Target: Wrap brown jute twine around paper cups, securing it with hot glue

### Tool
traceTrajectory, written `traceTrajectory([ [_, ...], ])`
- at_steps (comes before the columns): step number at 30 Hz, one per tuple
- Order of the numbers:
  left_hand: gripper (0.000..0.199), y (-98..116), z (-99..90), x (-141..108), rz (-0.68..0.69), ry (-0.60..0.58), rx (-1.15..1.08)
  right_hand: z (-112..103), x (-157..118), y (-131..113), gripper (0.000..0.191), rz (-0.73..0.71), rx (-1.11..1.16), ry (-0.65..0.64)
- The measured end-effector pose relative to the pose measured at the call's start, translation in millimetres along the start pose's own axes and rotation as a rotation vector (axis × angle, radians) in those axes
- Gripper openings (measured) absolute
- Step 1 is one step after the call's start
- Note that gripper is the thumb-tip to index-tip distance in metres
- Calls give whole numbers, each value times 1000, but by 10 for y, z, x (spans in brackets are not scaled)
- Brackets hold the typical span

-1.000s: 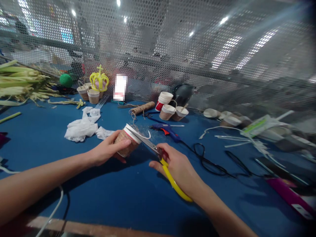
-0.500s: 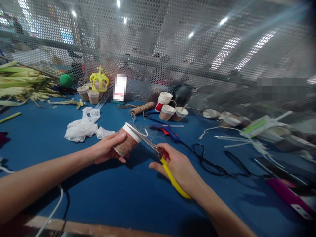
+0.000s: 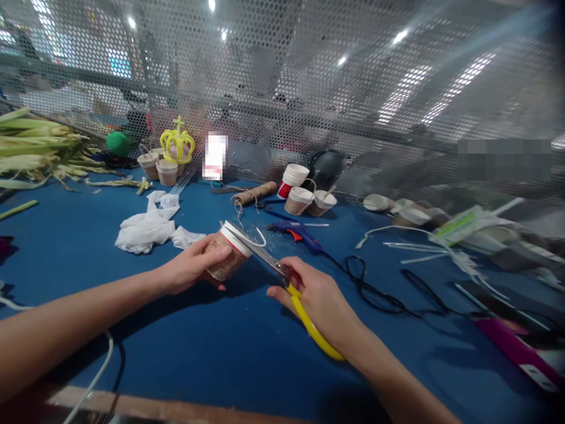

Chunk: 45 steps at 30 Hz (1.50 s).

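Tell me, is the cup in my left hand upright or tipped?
Tipped: the cup slants in your left hand, its white rim facing up and to the right, toward the scissors.

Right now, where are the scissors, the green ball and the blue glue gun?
Scissors (image 3: 278, 265), head view: metal near the pivot.
Green ball (image 3: 118, 143), head view: its round front.
Blue glue gun (image 3: 303, 231), head view: its body.

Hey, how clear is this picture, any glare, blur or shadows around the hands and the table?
Head view: left hand, cup, right hand and scissors look fairly sharp; head view: a dark shadow lies on the blue table beneath the left forearm; head view: light spots glare over the perforated screen; head view: the purple object near the right edge looks blurred and stretched.
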<state>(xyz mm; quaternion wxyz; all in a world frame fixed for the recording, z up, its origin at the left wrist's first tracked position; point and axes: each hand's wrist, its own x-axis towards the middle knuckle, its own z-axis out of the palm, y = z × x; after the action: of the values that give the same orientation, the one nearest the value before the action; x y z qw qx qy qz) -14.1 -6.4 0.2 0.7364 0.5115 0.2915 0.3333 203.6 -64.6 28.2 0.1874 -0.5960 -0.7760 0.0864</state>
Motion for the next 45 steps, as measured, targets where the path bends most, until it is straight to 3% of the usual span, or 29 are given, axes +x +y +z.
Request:
traceTrajectory([
  [6,45,-5,-38,19,25,-24,-61,-25,-7,-38,28,-10,-29,42],
  [11,50,-12,-61,41,-99,-80,-190,-23,2,-15,31,-16,-32,40],
  [18,38,-38,-26,7,-51,-78,-63,43,24,35,51,-16,24,27],
  [33,38,-36,-20,13,-7,-5,-20,-37,-2,-36,29,-1,-46,14],
  [39,48,-14,-53,31,-88,-74,-190,-38,1,-38,29,-2,-47,29],
  [41,48,-10,-60,31,-111,-78,-177,-26,6,-22,31,-6,-38,22],
  [45,40,-4,-41,12,-31,-51,-57,14,21,18,42,-18,7,21],
])
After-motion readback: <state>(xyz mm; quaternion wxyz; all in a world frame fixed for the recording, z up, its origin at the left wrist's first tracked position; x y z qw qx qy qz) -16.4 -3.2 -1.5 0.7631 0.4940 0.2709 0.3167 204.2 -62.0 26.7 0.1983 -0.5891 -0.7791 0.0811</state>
